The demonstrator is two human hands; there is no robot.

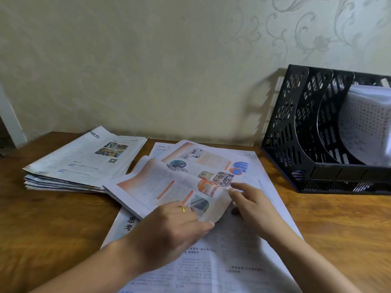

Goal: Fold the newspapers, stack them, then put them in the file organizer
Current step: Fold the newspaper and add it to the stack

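Cut off, hidden
File organizer (317, 127) cropped at right edge; open newspaper (222, 261) runs off bottom; print blurred.

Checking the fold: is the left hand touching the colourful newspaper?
Touching. The head view shows the left hand with its fingers lying on the near edge of the colourful newspaper, no gap visible.

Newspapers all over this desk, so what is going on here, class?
A person is folding newspapers at a wooden table. Both hands work on a colourful newspaper: the left hand grips its near edge, and the right hand rests open beside it. It lies on an unfolded sheet. A folded stack sits to the left. The black file organizer holds no newspapers yet.
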